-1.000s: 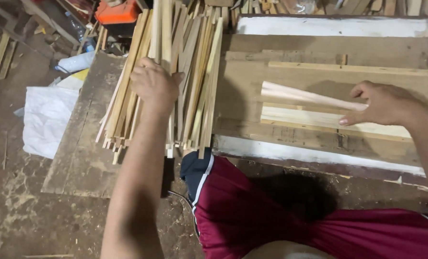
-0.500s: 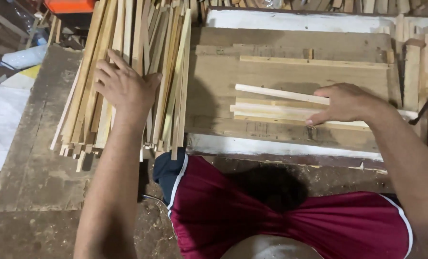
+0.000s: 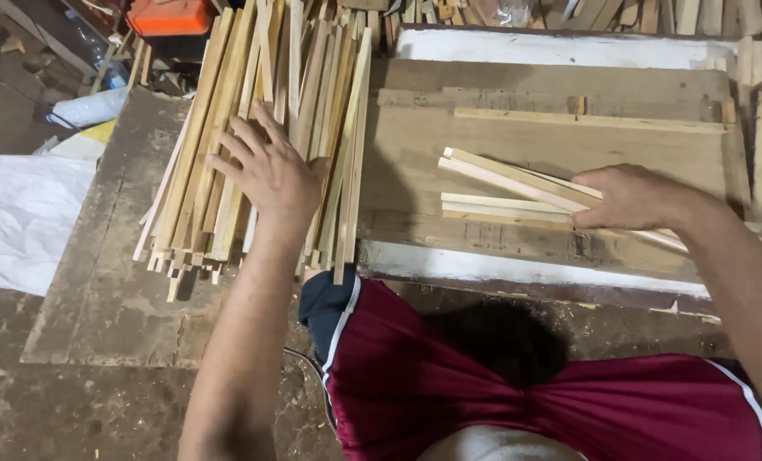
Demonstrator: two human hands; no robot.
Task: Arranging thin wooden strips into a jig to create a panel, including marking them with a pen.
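Left hand [image 3: 265,171] lies flat on the stack of slats [image 3: 227,179], fingers spread wide and pointing up-left — it presses on the wood and grips nothing. That stack sits on a worn board [image 3: 99,299] at the left, its near ends ragged and uneven. Right hand [image 3: 628,198] rests palm down on a few loose slats [image 3: 500,183] lying on the desk [image 3: 569,137], fingers together over their right ends; whether it pinches one or only presses, I cannot tell. Two of these slats lie level, two angle across them — all touching under the hand. Behind the stack stands an orange box [image 3: 169,15]. White sacking [image 3: 26,218] lies on the floor at far left. Maroon shorts [image 3: 517,393] fill the near edge.
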